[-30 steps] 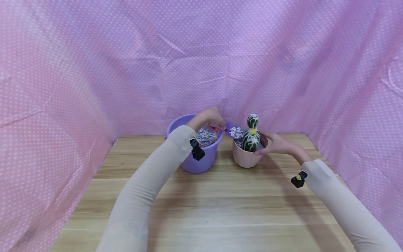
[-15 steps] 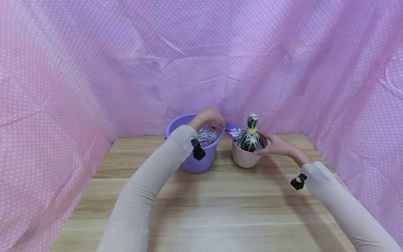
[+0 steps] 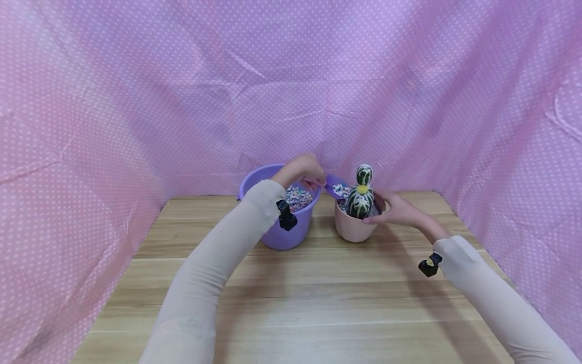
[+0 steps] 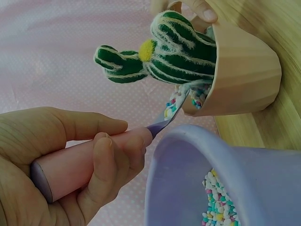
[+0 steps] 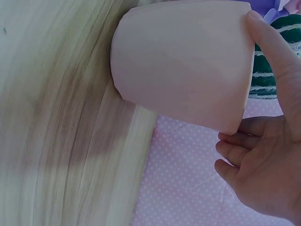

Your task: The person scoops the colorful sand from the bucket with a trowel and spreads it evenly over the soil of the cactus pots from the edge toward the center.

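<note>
Pebbles (image 4: 171,107) sit on a scoop (image 4: 136,140) that the left hand (image 3: 308,170) holds with curled fingers. The right hand (image 3: 397,209) pinches a cactus pot (image 4: 249,70) by its rim.

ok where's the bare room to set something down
The table is bare in front of the bucket and pot, between the sleeves, and left of the bucket. Crowded at the pot's rim: left hand with scoop, right hand gripping it.
</note>
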`<state>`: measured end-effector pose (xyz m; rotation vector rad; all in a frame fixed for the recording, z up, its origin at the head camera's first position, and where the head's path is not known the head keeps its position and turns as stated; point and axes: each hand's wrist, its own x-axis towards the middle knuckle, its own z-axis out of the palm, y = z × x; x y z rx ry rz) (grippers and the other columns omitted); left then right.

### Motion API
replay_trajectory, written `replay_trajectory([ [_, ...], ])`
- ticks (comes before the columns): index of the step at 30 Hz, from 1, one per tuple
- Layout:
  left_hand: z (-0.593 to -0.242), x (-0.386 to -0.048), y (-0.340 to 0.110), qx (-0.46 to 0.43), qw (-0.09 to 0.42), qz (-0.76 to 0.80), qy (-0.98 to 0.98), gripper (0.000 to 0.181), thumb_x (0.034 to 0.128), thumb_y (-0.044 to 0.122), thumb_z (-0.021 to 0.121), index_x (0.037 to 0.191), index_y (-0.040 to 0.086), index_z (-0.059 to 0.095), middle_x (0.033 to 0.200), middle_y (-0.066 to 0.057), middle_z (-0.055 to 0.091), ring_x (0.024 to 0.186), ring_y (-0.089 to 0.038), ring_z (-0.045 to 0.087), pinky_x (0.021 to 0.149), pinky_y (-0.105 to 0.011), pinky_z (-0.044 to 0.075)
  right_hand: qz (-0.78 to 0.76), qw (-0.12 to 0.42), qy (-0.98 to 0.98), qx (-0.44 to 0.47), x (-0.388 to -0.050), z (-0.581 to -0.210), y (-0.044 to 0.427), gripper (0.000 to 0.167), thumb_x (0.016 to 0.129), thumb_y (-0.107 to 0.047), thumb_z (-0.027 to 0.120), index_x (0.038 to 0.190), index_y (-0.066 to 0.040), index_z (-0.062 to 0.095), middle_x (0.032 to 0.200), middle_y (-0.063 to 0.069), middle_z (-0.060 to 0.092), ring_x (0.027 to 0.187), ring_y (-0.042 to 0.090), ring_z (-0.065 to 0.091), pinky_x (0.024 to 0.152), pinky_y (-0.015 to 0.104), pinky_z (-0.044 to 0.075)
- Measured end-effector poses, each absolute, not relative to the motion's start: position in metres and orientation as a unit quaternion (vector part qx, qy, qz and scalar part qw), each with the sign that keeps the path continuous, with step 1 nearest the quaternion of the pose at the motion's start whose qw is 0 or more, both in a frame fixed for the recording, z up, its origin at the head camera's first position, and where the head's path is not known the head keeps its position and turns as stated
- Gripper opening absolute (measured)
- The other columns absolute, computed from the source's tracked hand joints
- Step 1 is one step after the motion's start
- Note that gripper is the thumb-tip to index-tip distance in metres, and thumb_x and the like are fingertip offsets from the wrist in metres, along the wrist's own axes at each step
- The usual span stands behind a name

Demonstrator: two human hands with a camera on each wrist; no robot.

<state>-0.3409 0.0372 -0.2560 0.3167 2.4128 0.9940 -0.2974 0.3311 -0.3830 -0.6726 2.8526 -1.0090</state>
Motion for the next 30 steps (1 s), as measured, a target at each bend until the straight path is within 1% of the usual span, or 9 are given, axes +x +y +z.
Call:
replay_trajectory([
  [6, -0.257, -0.340, 0.036, 0.117, 0.245, 0.370, 0.888, 0.015, 0.0875, -0.005, 0.067, 0.099, -0.008, 0.057, 0.060, -0.005, 0.058, 0.060, -0.018, 0.060, 0.100, -0.047, 0.057, -0.334, 0.017, 0.918, -0.213, -0.295, -0.384, 0.326, 0.100, 0.079, -0.032, 0.089, 0.158, -0.004, 0.034, 0.148, 0.024, 0.052, 0.134, 0.039, 0.051, 0.115, 0.058, 0.039],
  [12, -0.255, -0.338, 0.036, 0.119, 0.242, 0.357, 0.894, 0.024, 0.0890, -0.002, 0.067, 0.109, -0.008, 0.055, 0.063, -0.004, 0.058, 0.061, -0.017, 0.060, 0.097, -0.043, 0.059, -0.327, 0.009, 0.924, -0.200, -0.291, -0.383, 0.323, 0.097, 0.080, -0.034, 0.088, 0.156, -0.004, 0.037, 0.147, 0.023, 0.053, 0.132, 0.039, 0.052, 0.112, 0.058, 0.041],
  [14, -0.254, -0.337, 0.037, 0.122, 0.237, 0.349, 0.898, 0.019, 0.0893, -0.001, 0.067, 0.104, -0.006, 0.057, 0.063, -0.004, 0.058, 0.063, -0.018, 0.061, 0.089, -0.039, 0.061, -0.326, 0.009, 0.925, -0.195, -0.289, -0.382, 0.322, 0.097, 0.080, -0.035, 0.088, 0.156, -0.003, 0.036, 0.149, 0.024, 0.052, 0.133, 0.040, 0.052, 0.112, 0.058, 0.041],
  [17, -0.253, -0.335, 0.038, 0.125, 0.224, 0.336, 0.906, 0.008, 0.0889, 0.000, 0.067, 0.090, -0.002, 0.060, 0.063, -0.004, 0.058, 0.065, -0.019, 0.063, 0.074, -0.032, 0.062, -0.327, 0.010, 0.926, -0.189, -0.288, -0.381, 0.321, 0.100, 0.080, -0.036, 0.088, 0.157, -0.001, 0.033, 0.152, 0.026, 0.048, 0.137, 0.042, 0.049, 0.115, 0.058, 0.039],
  [20, -0.254, -0.334, 0.039, 0.127, 0.205, 0.323, 0.915, 0.013, 0.0879, 0.000, 0.067, 0.078, 0.003, 0.060, 0.062, -0.004, 0.060, 0.063, -0.018, 0.064, 0.063, -0.027, 0.061, -0.325, 0.010, 0.928, -0.184, -0.287, -0.380, 0.320, 0.104, 0.080, -0.038, 0.088, 0.157, 0.002, 0.030, 0.154, 0.027, 0.045, 0.141, 0.044, 0.045, 0.117, 0.058, 0.036],
  [22, -0.254, -0.333, 0.041, 0.127, 0.191, 0.314, 0.921, 0.015, 0.0866, -0.001, 0.067, 0.076, 0.004, 0.058, 0.061, -0.004, 0.060, 0.059, -0.016, 0.063, 0.057, -0.025, 0.059, -0.324, 0.010, 0.929, -0.178, -0.287, -0.381, 0.320, 0.104, 0.080, -0.039, 0.088, 0.157, 0.003, 0.031, 0.154, 0.027, 0.046, 0.141, 0.044, 0.045, 0.117, 0.058, 0.036],
  [26, -0.256, -0.331, 0.044, 0.121, 0.171, 0.297, 0.932, 0.009, 0.0841, -0.002, 0.067, 0.088, 0.001, 0.059, 0.059, -0.003, 0.059, 0.050, -0.013, 0.058, 0.050, -0.022, 0.055, -0.319, 0.008, 0.932, -0.170, -0.285, -0.381, 0.319, 0.101, 0.080, -0.042, 0.087, 0.153, 0.006, 0.036, 0.147, 0.028, 0.052, 0.135, 0.043, 0.051, 0.114, 0.060, 0.039],
  [28, -0.257, -0.330, 0.046, 0.117, 0.167, 0.293, 0.934, 0.017, 0.0837, -0.002, 0.067, 0.099, -0.003, 0.060, 0.059, -0.004, 0.059, 0.048, -0.012, 0.056, 0.052, -0.023, 0.055, -0.319, 0.006, 0.933, -0.165, -0.285, -0.382, 0.318, 0.098, 0.080, -0.043, 0.087, 0.151, 0.006, 0.040, 0.142, 0.026, 0.057, 0.130, 0.041, 0.055, 0.111, 0.060, 0.042],
  [30, -0.257, -0.330, 0.047, 0.114, 0.165, 0.285, 0.937, 0.028, 0.0834, -0.002, 0.067, 0.110, -0.005, 0.059, 0.059, -0.004, 0.059, 0.047, -0.012, 0.056, 0.058, -0.026, 0.059, -0.321, 0.003, 0.933, -0.163, -0.284, -0.383, 0.317, 0.093, 0.080, -0.043, 0.087, 0.147, 0.004, 0.045, 0.135, 0.024, 0.061, 0.123, 0.038, 0.058, 0.108, 0.059, 0.045],
])
